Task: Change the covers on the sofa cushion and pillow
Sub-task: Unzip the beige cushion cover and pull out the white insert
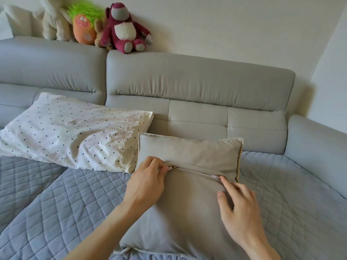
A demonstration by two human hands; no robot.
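The grey cushion (pixel 187 203) lies flat on the sofa seat, its far edge close to the backrest (pixel 197 85) and its near edge toward the front of the seat. A pale zipper (pixel 195 171) runs across its upper face. Both hands are on it, one at each end of that zipper. The left hand (pixel 148 182) sits at the left end with thumb and fingers curled in, pinching the zipper pull (pixel 171 167). The right hand (pixel 238 207) rests on the cover with fingers nearly straight, one fingertip pressing at the zipper's right end, holding nothing. Touching the cushion's left edge, a white pillow (pixel 75 132) with dark dots lies toward the left end of the seat on the quilted blue-grey seat cover (pixel 56 203). On top of the backrest at the far left sit a maroon plush bear (pixel 124 29), an orange plush with green hair (pixel 84 25) and a cream plush (pixel 54 19).
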